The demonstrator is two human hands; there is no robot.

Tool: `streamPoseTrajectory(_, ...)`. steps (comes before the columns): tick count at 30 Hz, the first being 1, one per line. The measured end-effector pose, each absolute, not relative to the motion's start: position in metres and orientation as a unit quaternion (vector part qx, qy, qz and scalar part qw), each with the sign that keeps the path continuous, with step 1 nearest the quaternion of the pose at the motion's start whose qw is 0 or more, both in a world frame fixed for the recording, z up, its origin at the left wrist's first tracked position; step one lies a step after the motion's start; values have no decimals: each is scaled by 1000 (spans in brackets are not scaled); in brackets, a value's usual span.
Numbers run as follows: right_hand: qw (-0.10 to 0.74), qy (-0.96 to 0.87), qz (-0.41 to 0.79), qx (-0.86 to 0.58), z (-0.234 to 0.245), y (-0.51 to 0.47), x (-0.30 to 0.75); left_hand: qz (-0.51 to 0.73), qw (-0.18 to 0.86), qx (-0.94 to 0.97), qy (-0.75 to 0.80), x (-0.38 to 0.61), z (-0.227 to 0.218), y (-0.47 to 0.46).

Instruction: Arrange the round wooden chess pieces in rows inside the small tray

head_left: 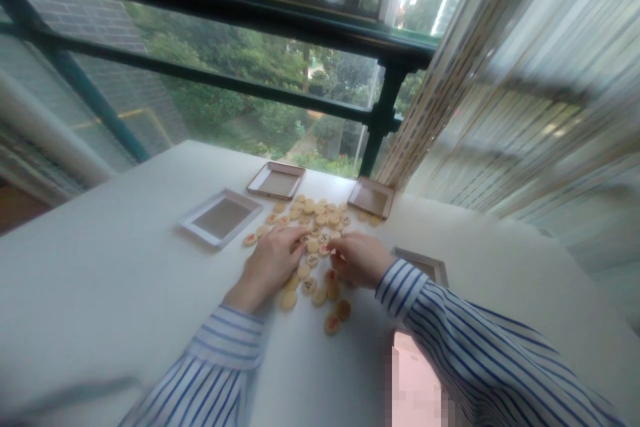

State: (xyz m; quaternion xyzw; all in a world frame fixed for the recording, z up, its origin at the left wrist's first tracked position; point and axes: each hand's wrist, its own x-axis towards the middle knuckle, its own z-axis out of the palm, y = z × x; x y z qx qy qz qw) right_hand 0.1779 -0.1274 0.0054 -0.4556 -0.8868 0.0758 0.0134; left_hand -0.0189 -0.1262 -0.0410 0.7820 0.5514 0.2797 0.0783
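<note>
Round wooden xiangqi pieces (309,207), some face up with red or black characters, lie heaped in the middle of the white table (125,227). My left hand (275,257) is at the heap's left side, its thumb and forefinger closed about a piece with a black character (306,239). Opposite it, my right hand (361,257) has its fingers pinched at a piece with a red mark (324,249). Both hands hide some of the pieces around them. Closer to me lie a red-marked piece (332,324) and a blank-sided one (343,309).
Four shallow box parts surround the heap: a white-rimmed tray (193,221) at left, another tray (255,180) behind, a third (373,197) at back right, and one (441,270) partly behind my right arm. A green-railed window (225,87) and string curtain (450,80) border the table.
</note>
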Motion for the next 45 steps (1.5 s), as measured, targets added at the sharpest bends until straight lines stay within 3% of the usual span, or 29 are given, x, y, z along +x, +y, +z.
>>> streamPoseTrajectory(19, -58, -891, 48, -448, -2, -121, 154, 228, 45, 784, 576, -16, -40, -129)
streamPoseTrajectory(45, -35, -883, 66, -463, 6, -123, 162, 204, -11, 782, 589, -9, -38, -126)
